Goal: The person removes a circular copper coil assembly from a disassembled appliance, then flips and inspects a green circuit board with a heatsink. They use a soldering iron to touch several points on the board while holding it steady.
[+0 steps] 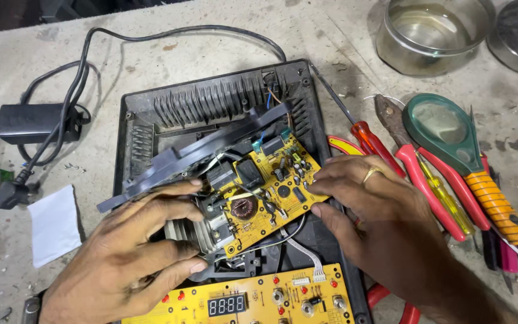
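Control board (253,300) cut by bottom edge
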`<move>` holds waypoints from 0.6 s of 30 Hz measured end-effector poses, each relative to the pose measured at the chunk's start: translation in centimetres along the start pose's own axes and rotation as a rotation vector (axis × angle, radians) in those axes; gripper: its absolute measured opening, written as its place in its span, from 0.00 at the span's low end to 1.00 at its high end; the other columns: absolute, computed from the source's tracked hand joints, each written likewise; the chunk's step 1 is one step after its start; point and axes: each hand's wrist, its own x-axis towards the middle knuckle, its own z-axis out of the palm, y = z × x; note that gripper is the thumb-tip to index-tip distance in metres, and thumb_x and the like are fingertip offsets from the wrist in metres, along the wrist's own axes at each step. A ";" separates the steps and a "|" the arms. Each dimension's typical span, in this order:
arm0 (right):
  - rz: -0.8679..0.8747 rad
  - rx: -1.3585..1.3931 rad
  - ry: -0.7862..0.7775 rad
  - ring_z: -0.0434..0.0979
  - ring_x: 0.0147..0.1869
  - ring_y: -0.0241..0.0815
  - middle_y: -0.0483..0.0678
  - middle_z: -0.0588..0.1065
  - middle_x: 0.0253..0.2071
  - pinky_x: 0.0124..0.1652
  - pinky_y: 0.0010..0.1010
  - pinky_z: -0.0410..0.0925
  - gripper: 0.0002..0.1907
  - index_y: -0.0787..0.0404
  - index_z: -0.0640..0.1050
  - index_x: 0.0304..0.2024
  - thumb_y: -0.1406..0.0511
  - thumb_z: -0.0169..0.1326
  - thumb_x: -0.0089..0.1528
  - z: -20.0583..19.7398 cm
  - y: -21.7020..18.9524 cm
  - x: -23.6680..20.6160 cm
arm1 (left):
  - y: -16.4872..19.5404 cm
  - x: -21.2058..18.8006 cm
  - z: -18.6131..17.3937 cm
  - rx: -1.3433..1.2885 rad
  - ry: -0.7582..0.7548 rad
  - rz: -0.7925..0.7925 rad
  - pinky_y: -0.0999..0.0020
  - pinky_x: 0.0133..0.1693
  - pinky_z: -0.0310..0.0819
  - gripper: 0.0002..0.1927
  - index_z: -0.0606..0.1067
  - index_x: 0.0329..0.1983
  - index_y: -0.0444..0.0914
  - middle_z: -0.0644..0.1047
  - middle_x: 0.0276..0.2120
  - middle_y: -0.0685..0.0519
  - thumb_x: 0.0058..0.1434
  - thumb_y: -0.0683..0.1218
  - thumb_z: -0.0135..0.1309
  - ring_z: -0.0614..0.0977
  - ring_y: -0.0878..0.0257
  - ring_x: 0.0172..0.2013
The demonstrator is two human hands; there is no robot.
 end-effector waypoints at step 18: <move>-0.056 -0.101 0.079 0.76 0.52 0.49 0.46 0.80 0.34 0.49 0.40 0.68 0.10 0.57 0.82 0.40 0.60 0.64 0.58 1.2 1.1 -0.3 | -1.8 -0.1 -1.3 -0.092 0.042 -0.128 0.63 0.54 0.78 0.20 0.81 0.46 0.41 0.76 0.56 0.49 0.47 0.38 0.64 0.78 0.54 0.57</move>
